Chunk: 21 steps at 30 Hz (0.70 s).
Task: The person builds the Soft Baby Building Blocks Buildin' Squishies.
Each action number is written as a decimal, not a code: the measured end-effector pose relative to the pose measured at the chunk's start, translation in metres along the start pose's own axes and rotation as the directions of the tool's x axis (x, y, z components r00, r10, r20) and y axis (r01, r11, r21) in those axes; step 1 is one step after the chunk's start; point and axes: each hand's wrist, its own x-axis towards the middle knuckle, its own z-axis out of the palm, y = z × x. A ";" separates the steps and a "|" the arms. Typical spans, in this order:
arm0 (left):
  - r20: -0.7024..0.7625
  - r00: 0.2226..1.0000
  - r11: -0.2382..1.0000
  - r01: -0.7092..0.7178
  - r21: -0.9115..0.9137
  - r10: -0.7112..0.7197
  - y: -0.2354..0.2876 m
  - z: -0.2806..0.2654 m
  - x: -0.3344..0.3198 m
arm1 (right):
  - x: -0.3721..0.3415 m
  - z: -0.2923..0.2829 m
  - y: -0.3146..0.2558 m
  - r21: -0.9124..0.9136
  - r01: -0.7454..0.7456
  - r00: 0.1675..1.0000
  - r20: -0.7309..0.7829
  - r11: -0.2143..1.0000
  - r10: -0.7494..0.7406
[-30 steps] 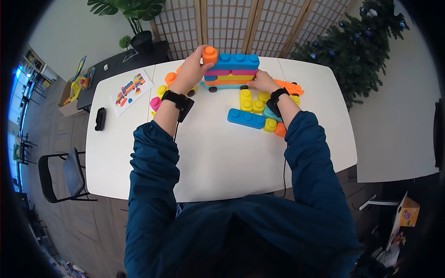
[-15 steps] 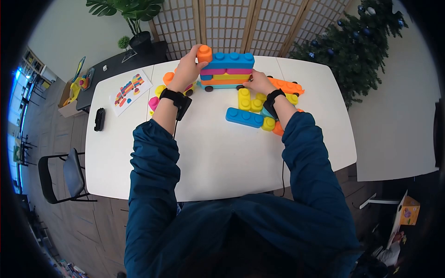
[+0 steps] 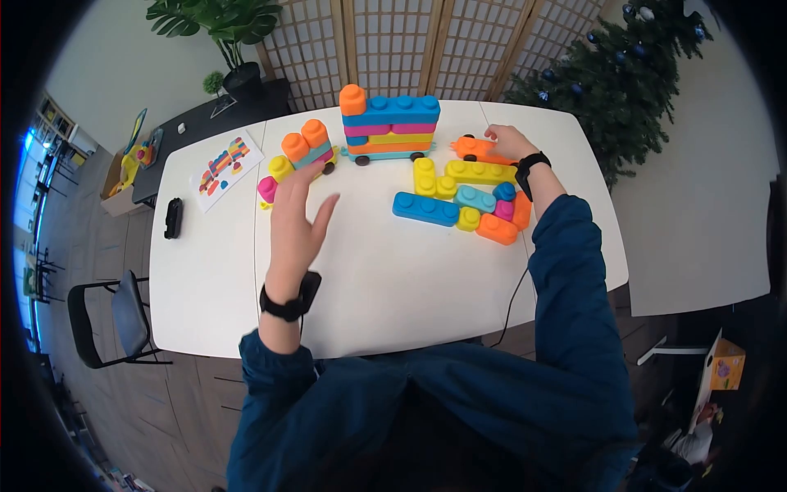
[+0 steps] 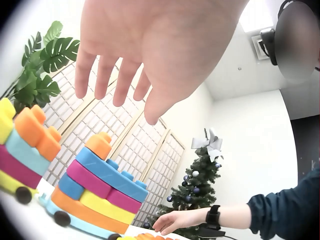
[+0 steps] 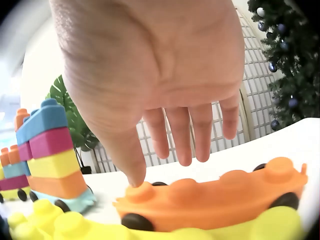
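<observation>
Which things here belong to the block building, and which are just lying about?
Probably part of it:
tall wheeled block stack
smaller wheeled block stack
orange wheeled base
loose blocks
sheet picturing coloured blocks

Probably just about:
black object
folding chair
potted plant
decorated tree

Wrinkled dark teal sleeves [image 3: 570, 254], black wrist straps [image 3: 280, 309] with thin black cables [image 3: 514, 302].
</observation>
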 end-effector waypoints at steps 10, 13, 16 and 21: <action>0.046 0.985 0.985 0.167 -0.053 -0.165 0.004 -0.006 -0.067 | -0.015 0.008 -0.008 -0.141 -0.107 0.993 -0.066 0.984 0.098; 0.058 0.982 0.980 0.186 -0.070 -0.182 0.006 -0.010 -0.072 | -0.029 -0.005 -0.014 -0.140 -0.072 0.978 -0.203 0.988 0.043; 0.053 0.984 0.983 0.172 -0.069 -0.169 0.003 -0.012 -0.076 | -0.060 -0.031 -0.033 -0.097 0.006 0.938 -0.344 0.995 -0.039; 0.104 0.966 0.963 0.248 -0.110 -0.237 -0.001 -0.011 -0.081 | -0.155 -0.051 -0.095 0.100 0.165 0.877 -0.470 0.981 -0.100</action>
